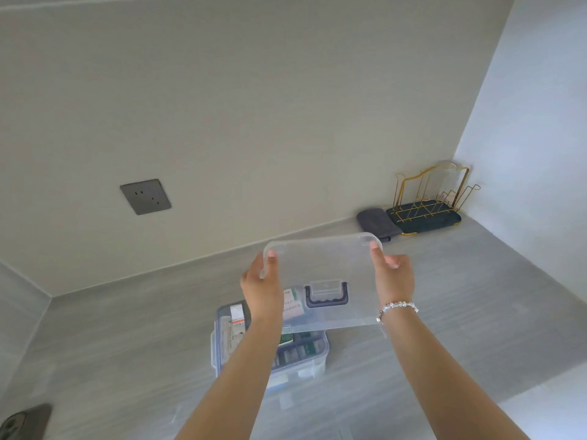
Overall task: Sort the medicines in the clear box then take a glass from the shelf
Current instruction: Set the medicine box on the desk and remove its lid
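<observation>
A clear plastic box (pixel 313 360) stands on the grey counter, with medicine packets (pixel 236 315) showing inside it. Its clear lid (pixel 324 265), with a dark blue handle (pixel 326 295), is held tilted in the air above the box. My left hand (pixel 262 287) grips the lid's left edge. My right hand (pixel 394 277), with a beaded bracelet at the wrist, grips the right edge. My left forearm hides part of the box. A clear glass (pixel 446 182) stands upside down on the gold wire rack (pixel 428 198) in the far right corner.
The rack sits on a dark tray (pixel 444 222) with a folded grey cloth (pixel 376 223) beside it. A grey wall socket (pixel 145 196) is on the back wall. Another socket plate (pixel 22 423) lies at the bottom left. Walls close the counter (pixel 127 344) at back, left and right.
</observation>
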The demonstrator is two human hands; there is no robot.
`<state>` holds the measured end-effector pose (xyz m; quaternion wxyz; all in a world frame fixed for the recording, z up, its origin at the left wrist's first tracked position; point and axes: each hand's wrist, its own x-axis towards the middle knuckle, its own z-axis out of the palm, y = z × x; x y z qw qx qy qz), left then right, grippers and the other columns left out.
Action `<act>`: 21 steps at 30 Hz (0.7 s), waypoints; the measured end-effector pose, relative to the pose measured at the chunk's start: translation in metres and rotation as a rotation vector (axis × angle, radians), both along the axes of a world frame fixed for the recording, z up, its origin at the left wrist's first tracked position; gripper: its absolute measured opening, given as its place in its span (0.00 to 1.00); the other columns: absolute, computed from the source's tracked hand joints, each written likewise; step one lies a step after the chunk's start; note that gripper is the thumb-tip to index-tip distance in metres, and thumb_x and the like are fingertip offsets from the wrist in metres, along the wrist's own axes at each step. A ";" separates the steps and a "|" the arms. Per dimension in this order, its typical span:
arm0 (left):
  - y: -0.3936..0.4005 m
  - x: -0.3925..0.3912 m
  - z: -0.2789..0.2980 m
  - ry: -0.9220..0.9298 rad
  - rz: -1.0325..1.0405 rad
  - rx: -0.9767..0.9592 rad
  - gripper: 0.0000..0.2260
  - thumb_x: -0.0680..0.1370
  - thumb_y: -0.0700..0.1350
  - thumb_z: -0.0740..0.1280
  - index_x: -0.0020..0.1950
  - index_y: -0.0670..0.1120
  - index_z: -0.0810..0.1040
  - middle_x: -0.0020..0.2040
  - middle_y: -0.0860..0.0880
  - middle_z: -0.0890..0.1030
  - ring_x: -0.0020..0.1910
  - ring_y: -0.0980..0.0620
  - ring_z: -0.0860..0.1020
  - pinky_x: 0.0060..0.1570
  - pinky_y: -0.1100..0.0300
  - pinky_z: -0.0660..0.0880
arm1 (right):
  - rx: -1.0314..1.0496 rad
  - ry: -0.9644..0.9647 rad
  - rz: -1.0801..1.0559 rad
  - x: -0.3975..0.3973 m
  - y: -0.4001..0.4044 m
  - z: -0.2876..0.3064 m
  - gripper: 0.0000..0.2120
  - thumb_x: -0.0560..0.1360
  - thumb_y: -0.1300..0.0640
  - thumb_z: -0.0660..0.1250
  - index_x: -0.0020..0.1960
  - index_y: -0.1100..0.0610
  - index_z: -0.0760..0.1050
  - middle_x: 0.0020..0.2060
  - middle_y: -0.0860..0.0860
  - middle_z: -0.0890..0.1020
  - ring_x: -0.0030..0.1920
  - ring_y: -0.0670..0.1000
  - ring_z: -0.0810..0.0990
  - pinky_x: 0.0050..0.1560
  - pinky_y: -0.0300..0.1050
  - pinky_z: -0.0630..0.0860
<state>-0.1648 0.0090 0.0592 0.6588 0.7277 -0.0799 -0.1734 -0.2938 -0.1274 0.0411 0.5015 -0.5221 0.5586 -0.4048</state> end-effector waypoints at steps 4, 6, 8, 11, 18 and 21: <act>-0.059 -0.022 0.006 0.069 0.048 -0.060 0.20 0.76 0.57 0.63 0.62 0.47 0.77 0.60 0.50 0.79 0.56 0.53 0.74 0.55 0.61 0.67 | 0.053 0.040 -0.030 -0.024 -0.049 0.004 0.21 0.68 0.35 0.64 0.34 0.51 0.64 0.33 0.47 0.72 0.38 0.52 0.72 0.35 0.44 0.65; -0.089 -0.035 0.007 0.110 0.081 -0.086 0.20 0.75 0.57 0.65 0.61 0.46 0.77 0.58 0.50 0.80 0.54 0.53 0.75 0.53 0.60 0.68 | 0.075 0.053 -0.036 -0.037 -0.075 0.003 0.21 0.68 0.34 0.63 0.34 0.51 0.63 0.32 0.47 0.71 0.35 0.50 0.71 0.30 0.43 0.63; -0.119 -0.046 0.005 0.125 0.102 -0.080 0.19 0.75 0.57 0.66 0.58 0.46 0.77 0.56 0.49 0.80 0.54 0.51 0.76 0.51 0.59 0.69 | 0.088 0.043 -0.060 -0.051 -0.102 0.002 0.22 0.68 0.34 0.63 0.33 0.52 0.63 0.31 0.48 0.70 0.32 0.48 0.69 0.29 0.43 0.62; -0.158 -0.061 -0.003 0.150 0.117 -0.077 0.18 0.74 0.57 0.67 0.55 0.45 0.76 0.55 0.48 0.80 0.54 0.49 0.76 0.52 0.58 0.70 | 0.084 0.040 -0.011 -0.069 -0.141 0.000 0.22 0.69 0.35 0.63 0.32 0.51 0.61 0.29 0.49 0.68 0.33 0.51 0.70 0.29 0.42 0.63; -0.205 -0.075 -0.048 0.340 0.193 0.031 0.14 0.72 0.55 0.70 0.40 0.45 0.74 0.43 0.46 0.77 0.46 0.47 0.74 0.49 0.57 0.69 | 0.152 0.011 0.187 -0.094 -0.198 -0.032 0.18 0.71 0.45 0.66 0.32 0.48 0.59 0.30 0.43 0.63 0.31 0.46 0.65 0.58 0.55 0.76; -0.210 -0.080 -0.076 0.307 0.170 0.065 0.09 0.73 0.49 0.70 0.38 0.48 0.72 0.39 0.50 0.74 0.45 0.50 0.72 0.45 0.57 0.68 | 0.171 0.044 0.231 -0.101 -0.211 -0.050 0.19 0.72 0.45 0.65 0.30 0.50 0.58 0.28 0.43 0.63 0.29 0.47 0.64 0.57 0.58 0.77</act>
